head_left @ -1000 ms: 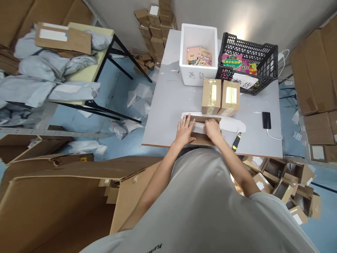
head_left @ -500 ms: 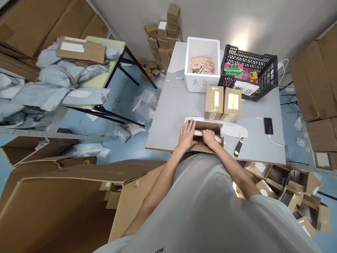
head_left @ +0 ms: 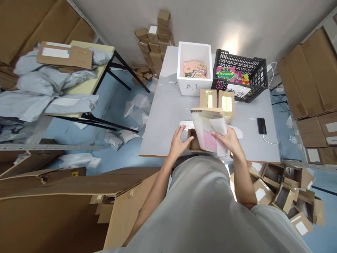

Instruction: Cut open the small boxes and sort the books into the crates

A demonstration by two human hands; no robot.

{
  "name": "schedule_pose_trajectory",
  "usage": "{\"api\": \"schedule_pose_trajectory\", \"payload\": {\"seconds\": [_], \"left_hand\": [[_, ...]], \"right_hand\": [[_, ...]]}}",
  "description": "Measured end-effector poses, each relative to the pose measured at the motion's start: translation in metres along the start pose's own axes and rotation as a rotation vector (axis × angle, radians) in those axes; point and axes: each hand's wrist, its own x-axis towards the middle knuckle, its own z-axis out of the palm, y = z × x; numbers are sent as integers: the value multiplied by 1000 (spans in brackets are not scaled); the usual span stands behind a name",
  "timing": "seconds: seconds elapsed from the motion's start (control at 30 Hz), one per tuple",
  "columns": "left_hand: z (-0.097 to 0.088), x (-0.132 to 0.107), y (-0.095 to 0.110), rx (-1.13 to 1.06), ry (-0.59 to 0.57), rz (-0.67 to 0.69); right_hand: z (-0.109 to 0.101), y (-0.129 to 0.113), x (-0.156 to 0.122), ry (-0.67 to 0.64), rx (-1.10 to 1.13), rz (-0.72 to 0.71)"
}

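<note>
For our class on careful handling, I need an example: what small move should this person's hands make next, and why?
Probably bring the left hand to the free side of the wrapped bundle. Only the right hand grips it, at one edge, over the open carton. The left hand is open, holding nothing and close by, so it could help steady the bundle.
</note>
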Motion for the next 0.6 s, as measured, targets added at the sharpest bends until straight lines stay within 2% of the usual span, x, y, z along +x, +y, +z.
{"api": "schedule_pose_trajectory", "payload": {"seconds": [0.07,0.13,0.2,0.27,0.37,0.47,0.53,0.6], "left_hand": [[-3,-1,19,-222,12,-34],[-4,-2,38,-508,-90,-135],[-3,-6,53,-715,-233,-263],[1,-9,64,-781,-291,-357],[8,-15,72,-756,-226,-421],[10,-19,72,-745,-152,-440],[9,-20,69,-755,-115,-447],[7,-19,65,-772,-82,-450]], "right_hand": [[-5,0,-2,19,290,53],[-3,-1,-4,5,494,113],[5,-1,-7,-20,596,161],[15,0,-9,-37,624,188],[25,5,-12,-61,611,198],[23,20,-13,-36,590,189],[15,34,-14,54,547,170],[5,46,-16,231,458,145]]}}
